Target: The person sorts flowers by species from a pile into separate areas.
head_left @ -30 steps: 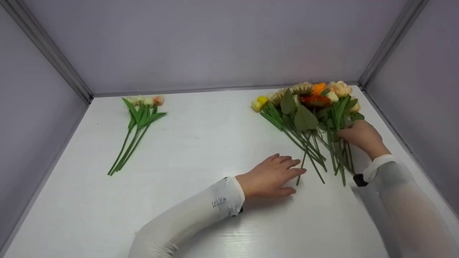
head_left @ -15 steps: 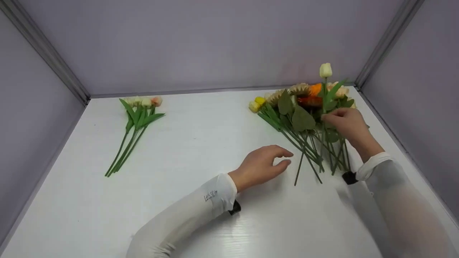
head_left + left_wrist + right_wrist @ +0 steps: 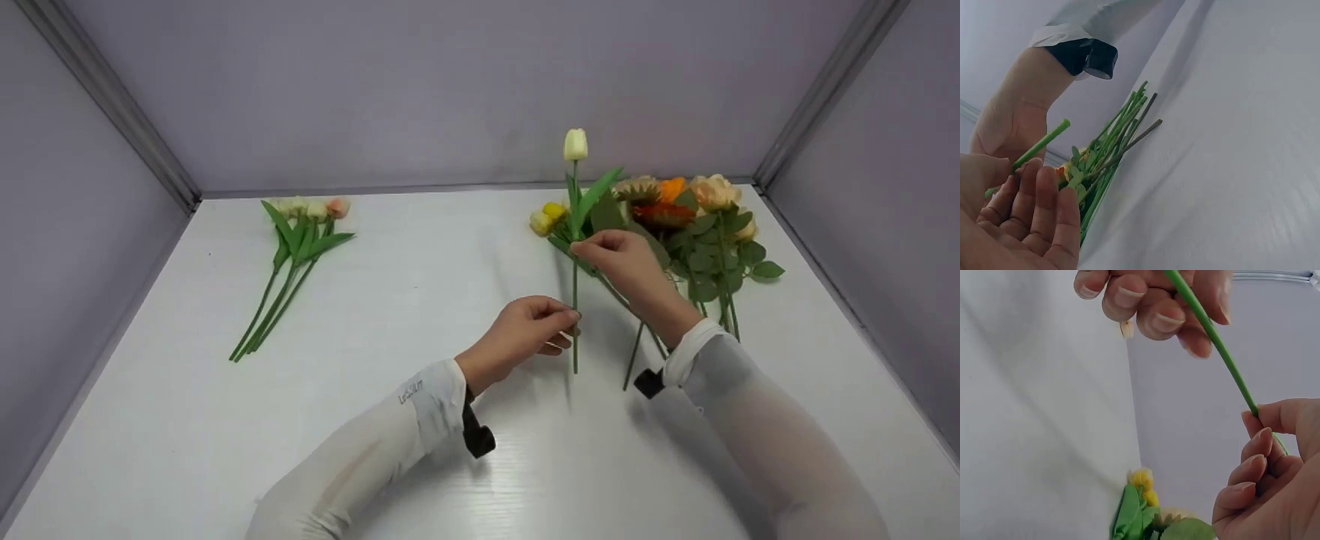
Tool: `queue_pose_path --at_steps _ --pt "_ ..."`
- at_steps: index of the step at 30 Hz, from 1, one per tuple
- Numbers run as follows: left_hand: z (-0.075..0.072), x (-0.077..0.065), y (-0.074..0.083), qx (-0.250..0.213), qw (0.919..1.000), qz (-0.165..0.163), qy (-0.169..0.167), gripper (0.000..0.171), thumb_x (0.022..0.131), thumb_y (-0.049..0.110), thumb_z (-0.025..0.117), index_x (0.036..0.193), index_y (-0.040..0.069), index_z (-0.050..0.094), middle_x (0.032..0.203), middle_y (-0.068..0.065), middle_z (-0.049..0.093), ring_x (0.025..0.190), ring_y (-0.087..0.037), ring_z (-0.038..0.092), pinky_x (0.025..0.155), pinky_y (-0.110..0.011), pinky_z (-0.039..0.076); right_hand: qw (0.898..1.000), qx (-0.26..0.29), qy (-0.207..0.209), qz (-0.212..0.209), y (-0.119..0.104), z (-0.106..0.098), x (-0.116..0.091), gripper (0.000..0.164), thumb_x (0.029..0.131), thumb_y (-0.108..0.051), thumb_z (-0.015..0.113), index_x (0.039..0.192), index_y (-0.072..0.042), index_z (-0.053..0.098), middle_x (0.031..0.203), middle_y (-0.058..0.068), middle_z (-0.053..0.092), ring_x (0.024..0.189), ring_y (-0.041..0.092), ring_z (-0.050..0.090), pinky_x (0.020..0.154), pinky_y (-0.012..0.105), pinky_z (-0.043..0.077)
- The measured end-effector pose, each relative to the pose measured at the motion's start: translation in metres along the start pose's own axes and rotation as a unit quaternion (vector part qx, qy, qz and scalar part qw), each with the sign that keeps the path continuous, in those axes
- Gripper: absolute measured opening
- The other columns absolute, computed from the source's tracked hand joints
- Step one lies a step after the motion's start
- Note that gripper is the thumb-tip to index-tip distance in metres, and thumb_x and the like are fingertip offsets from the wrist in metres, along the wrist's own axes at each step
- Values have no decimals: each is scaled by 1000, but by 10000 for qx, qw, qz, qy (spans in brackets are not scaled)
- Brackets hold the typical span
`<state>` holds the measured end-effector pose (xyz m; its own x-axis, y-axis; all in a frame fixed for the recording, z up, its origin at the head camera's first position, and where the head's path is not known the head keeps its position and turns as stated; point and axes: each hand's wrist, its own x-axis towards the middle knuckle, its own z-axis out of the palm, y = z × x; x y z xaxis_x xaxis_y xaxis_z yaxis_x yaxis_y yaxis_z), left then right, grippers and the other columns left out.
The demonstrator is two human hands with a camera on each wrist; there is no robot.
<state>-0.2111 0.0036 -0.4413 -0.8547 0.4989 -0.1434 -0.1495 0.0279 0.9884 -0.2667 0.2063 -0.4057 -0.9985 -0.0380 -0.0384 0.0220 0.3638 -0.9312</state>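
Note:
A white tulip (image 3: 575,145) with green leaves stands upright above the table, its stem hanging straight down. My right hand (image 3: 637,274) pinches the stem just below the leaves. Lower down, my left hand (image 3: 517,331) has thumb and index finger on the same stem. The cut end of the stem (image 3: 1044,143) pokes out past the left thumb in the left wrist view. In the right wrist view the green stem (image 3: 1219,346) runs from one hand to the other. Part of the flower heap lies hidden behind my right hand and sleeve.
A heap of mixed flowers lies at the right back, with peach roses (image 3: 716,193), a dark red bloom (image 3: 664,215) and yellow tulips (image 3: 553,211). Several pale tulips (image 3: 300,208) lie on the left of the white table (image 3: 420,315). Grey walls enclose it.
My right hand has drawn the white tulip out of the heap, up and to the left. My left hand, open before, has come to the lower stem and pinches it.

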Motion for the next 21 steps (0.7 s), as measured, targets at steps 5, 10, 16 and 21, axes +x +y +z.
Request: queue_pose_path --at_steps 5,10,16,21 --pt "-6 -1 1 -307 9991 -141 254 20 99 24 71 108 6 74 100 -8 73 95 -32 71 83 -38 60 9999 109 -77 -4 -3 15 2 40 92 -46 76 103 -7 75 92 3 60 85 21 46 76 37 37" --pt "-10 -1 3 -394 9982 -222 396 17 98 20 71 105 4 73 98 -9 73 82 -21 70 81 -38 61 9996 261 -71 -46 -4 21 3 35 92 -43 77 102 -10 76 98 5 63 91 25 48 78 38 37" --pt "-26 -5 7 -129 9982 -210 547 19 97 15 69 107 -1 71 96 -10 73 78 -16 68 76 -34 61 9989 133 -291 -332 -5 29 2 41 94 -47 72 109 -9 76 101 12 66 96 31 54 83 42 44" --pt "-60 -17 10 413 9952 -274 840 24 97 17 68 110 -3 69 97 -12 73 81 -18 69 76 -34 61 9959 -199 -691 -550 -4 38 -3 40 97 -49 68 115 -14 75 110 10 69 109 34 60 96 51 46"
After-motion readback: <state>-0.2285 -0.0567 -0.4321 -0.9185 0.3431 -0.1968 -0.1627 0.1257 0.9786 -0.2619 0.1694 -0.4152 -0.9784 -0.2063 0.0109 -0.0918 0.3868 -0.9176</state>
